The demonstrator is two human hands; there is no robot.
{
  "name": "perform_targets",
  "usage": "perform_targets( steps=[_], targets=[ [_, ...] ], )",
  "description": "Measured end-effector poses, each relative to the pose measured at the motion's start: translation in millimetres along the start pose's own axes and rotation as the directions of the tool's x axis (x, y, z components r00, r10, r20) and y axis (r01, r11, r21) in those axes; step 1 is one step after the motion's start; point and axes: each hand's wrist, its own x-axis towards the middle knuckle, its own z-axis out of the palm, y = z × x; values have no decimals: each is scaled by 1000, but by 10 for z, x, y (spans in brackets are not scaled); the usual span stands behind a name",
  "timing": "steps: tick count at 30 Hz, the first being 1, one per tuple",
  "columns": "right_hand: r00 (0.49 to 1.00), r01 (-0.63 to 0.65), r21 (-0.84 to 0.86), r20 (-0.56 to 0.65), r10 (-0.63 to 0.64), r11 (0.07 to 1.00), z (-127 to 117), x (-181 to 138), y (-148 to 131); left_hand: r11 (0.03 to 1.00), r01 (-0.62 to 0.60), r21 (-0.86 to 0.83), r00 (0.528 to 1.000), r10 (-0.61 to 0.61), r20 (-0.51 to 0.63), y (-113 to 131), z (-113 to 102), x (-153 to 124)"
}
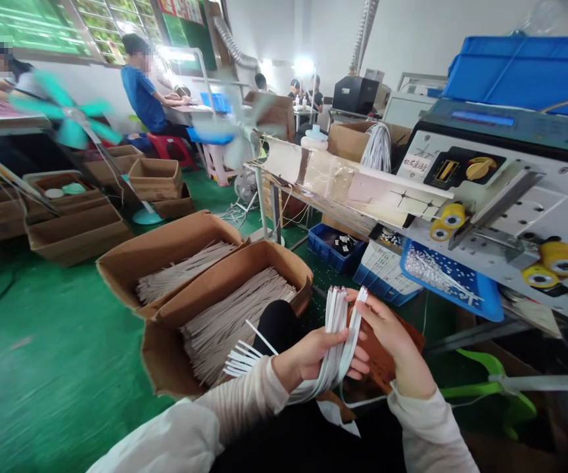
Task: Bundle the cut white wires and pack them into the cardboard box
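A bundle of white cables (334, 322) stands upright above my lap, its cut ends level at the top. My left hand (313, 355) is wrapped round the bundle's middle, and the loose tails bend down and back past my left sleeve. With thumb and fingers, my right hand (382, 322) pinches a few white cables (357, 322) near their tips, at the right of the bundle and slightly apart from it. Left of my knee, a cardboard box (165, 358) holds many similar cables lying flat.
Another cardboard box (116, 263) of cables adjoins it. To my right is a bench machine (525, 190) with yellow rollers. A blue tray (491, 309) of white scraps sits beneath it, and a green fan (501, 387) stands low right. Co-workers sit farther back.
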Motion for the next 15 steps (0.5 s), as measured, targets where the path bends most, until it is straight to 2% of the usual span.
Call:
perform_targets(
  steps=[6,9,15],
  targets=[
    [995,-97,148,-1,98,984,65,-75,58,998,56,-40,997,-54,50,-61,48,-19],
    [995,-95,145,-11,98,985,44,-101,66,995,82,-52,993,-78,86,-85,39,-12],
    [996,-88,111,-5,89,990,8,-125,111,998,61,33,998,-61,-5,-109,32,9]
  ],
)
